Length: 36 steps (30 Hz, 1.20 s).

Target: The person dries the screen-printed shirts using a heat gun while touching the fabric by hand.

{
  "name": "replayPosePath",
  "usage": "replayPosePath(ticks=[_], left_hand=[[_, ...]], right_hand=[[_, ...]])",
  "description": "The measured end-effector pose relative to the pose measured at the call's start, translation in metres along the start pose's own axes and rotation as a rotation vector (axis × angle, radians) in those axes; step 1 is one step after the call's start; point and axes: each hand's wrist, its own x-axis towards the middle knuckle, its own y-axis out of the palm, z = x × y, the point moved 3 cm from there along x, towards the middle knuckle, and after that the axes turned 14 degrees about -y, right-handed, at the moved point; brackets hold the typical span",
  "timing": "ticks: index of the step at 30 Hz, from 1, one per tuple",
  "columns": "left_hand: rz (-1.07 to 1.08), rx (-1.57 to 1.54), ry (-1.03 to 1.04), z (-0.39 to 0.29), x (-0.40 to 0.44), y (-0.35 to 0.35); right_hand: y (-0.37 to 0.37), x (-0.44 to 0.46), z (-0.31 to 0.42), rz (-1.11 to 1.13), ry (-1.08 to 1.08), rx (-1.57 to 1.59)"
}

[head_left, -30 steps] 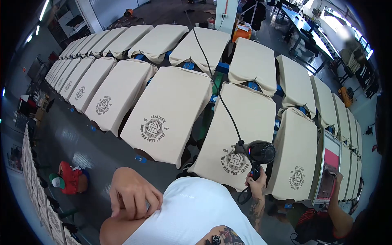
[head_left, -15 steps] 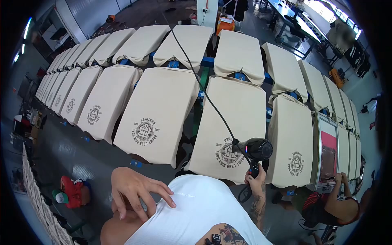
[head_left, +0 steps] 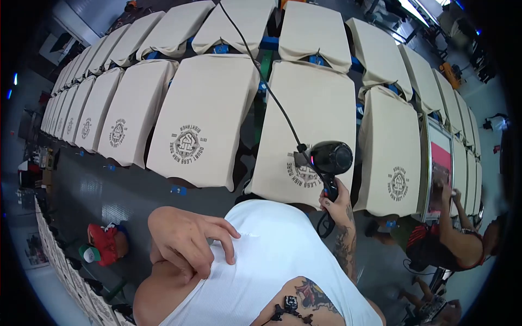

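My right hand [head_left: 338,202] is wrapped around the handle of a black hair dryer [head_left: 330,157]. Its nozzle points left, over the dark round print on a cream shirt [head_left: 310,103] stretched on a board. The dryer covers part of that print. A black cord [head_left: 272,95] runs from the dryer up past the far row. My left hand [head_left: 187,239] holds nothing; its bent fingers are apart and rest against my white tank top [head_left: 261,244]. Left of the dryer lies another printed cream shirt [head_left: 204,108], and a third printed one [head_left: 389,146] is to the right.
Two long rows of cream fabric-covered boards curve away on both sides. At right, a person [head_left: 443,239] has both hands at a framed screen [head_left: 439,163] with a pink area. A person in red [head_left: 109,244] is low at left. Blue brackets [head_left: 178,189] jut from the board edges.
The view has tipped downward, so the boards sit higher. My left fingers have curled more against my top. The person at right has moved their hands up over the screen.
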Motion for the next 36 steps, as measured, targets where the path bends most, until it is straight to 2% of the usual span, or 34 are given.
replayPosePath(ticks=[2,4,9,12,18,20,24,26,30,32,36], left_hand=[[-0.008,0.033,-0.025,0.002,0.004,-0.001],[0.005,0.022,-0.046,0.002,0.006,-0.003],[0.001,0.044,-0.079,0.007,0.007,-0.007],[-0.010,0.052,-0.095,0.009,0.006,-0.007],[-0.119,0.218,-0.181,0.005,0.005,-0.010],[-0.085,0.090,-0.020,0.001,-0.003,-0.006],[-0.083,0.067,0.089,-0.015,-0.020,-0.003],[0.199,-0.039,0.296,-0.023,-0.033,0.002],[0.277,-0.023,0.303,-0.023,-0.042,0.017],[0.217,-0.129,0.194,-0.015,-0.027,0.018],[0.147,-0.129,0.108,-0.011,-0.018,0.024]], right_hand=[[0.002,-0.010,0.000,0.008,0.085,0.036],[0.000,-0.020,-0.003,0.117,0.123,0.034],[-0.037,-0.051,-0.020,-0.056,0.185,0.047],[-0.063,-0.056,-0.028,-0.222,0.117,0.042],[-0.084,-0.009,-0.019,-0.220,0.031,-0.064],[-0.081,0.009,-0.018,-0.203,-0.018,-0.049],[-0.050,0.041,-0.016,-0.149,-0.026,-0.018],[-0.033,0.053,-0.018,-0.046,-0.034,-0.002],[0.003,0.051,-0.004,0.080,0.030,0.113],[0.012,0.041,0.004,0.131,0.031,0.123],[0.006,0.008,0.001,0.163,0.081,0.101]])
